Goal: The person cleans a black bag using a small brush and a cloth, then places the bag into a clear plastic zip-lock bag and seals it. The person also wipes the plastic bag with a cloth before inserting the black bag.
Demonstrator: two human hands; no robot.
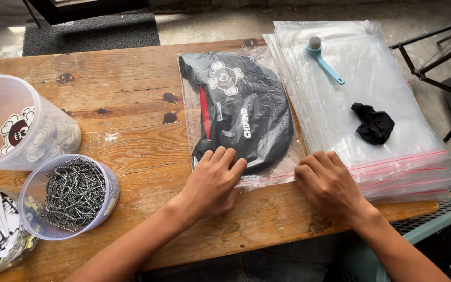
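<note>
While my left hand [212, 180] is pressing flat, fingers spread, on the clear zip bag [238, 115] holding a black cap [246, 112] mid-bench [126, 109], my right hand [327, 183] is resting open-palmed at the bag's sealed edge, beside the stack of empty bags [371, 94].

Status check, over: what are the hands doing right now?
Left hand and right hand flat, pressing bagged black cap at its zip edge. Spare bag stack beside. Nothing blocking.

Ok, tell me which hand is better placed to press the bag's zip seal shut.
The right hand, probably. Its fingers rest at the corner of the bagged black cap, right by the red seal strip. The left hand lies flat on the cap itself, holding the bag down.
</note>
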